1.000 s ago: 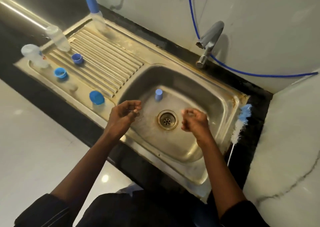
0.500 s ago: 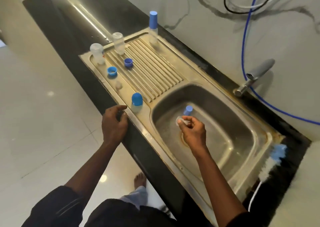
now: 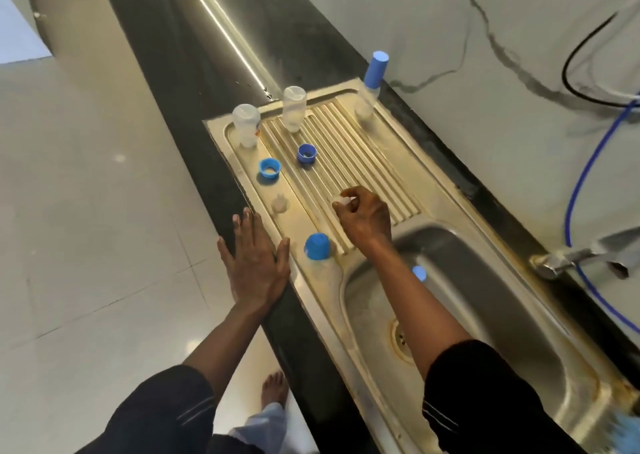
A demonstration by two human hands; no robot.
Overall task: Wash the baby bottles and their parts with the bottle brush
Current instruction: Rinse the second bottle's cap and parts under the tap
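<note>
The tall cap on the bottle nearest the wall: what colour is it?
The tall cap is plain blue, seen clearly in the head view.

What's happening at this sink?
A person is partway through washing baby bottles. The right hand pinches a small clear bottle part over the ribbed drainboard, apparently setting it down. The left hand rests flat on the counter edge. Open bottles, blue rings and a capped bottle sit on the drainboard. The bottle brush lies untouched by the basin.

Bottles stand at the drainboard's far end (two rings just nearer), left of the basin.
</note>
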